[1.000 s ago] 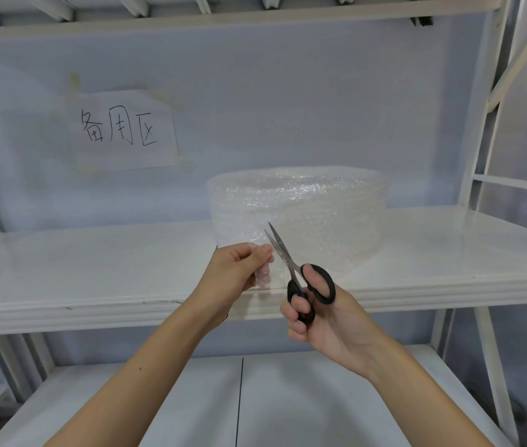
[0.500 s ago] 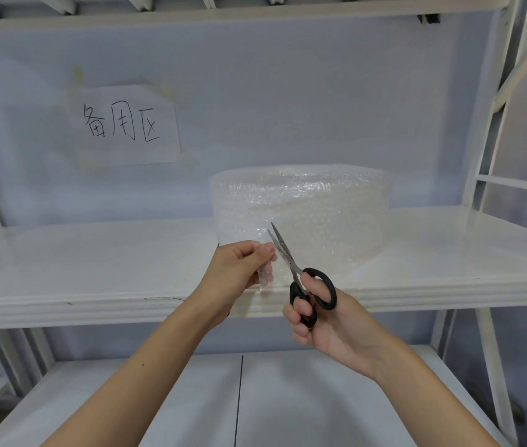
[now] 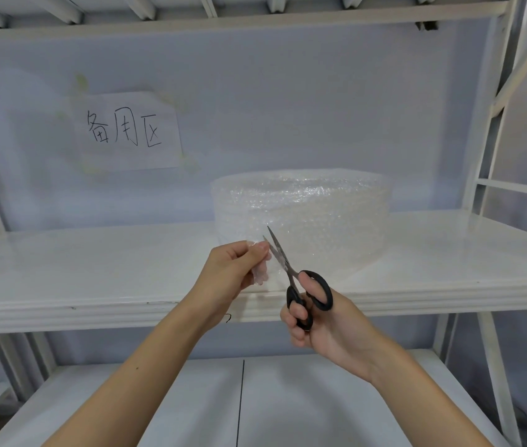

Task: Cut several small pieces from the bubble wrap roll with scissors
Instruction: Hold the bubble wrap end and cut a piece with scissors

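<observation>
Bubble wrap roll point(image 3: 300, 214) on shelf point(image 3: 94, 272) | left hand point(image 3: 233, 272) pinches flap | right hand point(image 3: 326, 324) grips scissors point(image 3: 291, 272) (blades apart)

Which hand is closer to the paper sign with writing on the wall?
Left. The left hand sits below the paper sign, slightly to its right; the right hand is lower and farther right.

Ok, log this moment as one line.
left hand pinches bubble wrap flap | right hand holds scissors, blades parted at flap | roll on shelf

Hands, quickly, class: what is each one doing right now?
Left hand: pinching a flap of bubble wrap.
Right hand: gripping the scissors, blades slightly apart.
</observation>
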`<state>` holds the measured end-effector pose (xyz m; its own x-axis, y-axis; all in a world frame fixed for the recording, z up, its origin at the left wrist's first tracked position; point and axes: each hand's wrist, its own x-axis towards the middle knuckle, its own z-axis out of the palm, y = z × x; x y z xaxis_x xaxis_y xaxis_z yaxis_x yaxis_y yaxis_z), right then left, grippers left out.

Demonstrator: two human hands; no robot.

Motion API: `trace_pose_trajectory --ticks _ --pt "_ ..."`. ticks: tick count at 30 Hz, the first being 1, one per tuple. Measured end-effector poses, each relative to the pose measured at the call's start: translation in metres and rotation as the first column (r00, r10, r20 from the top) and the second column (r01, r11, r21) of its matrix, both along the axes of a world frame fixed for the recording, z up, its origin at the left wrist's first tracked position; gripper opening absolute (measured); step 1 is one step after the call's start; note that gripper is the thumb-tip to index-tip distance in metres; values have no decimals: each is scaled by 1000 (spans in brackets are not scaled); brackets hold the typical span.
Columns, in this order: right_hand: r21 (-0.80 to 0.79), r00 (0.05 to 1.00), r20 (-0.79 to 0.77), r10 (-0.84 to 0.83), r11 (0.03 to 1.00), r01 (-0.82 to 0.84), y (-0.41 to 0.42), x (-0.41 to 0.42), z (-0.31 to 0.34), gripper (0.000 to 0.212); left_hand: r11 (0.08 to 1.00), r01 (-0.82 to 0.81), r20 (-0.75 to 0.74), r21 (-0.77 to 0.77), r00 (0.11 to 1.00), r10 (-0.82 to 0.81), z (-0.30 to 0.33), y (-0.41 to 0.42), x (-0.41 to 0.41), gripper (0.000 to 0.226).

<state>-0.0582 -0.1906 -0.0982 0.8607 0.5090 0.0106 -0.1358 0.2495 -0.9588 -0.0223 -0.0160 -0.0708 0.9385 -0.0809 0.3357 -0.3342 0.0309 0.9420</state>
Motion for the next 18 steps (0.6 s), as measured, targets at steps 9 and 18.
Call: trace_pose_trajectory --ticks 9,18 --pt "14 998 7 -61 998 60 10 -2 4 43 998 2 -18 -55 1000 -3 -5 -2 -2 33" --pt "-12 996 8 -86 996 86 10 -9 -4 46 999 -27 15 -32 1000 27 -2 -2 -1 25"
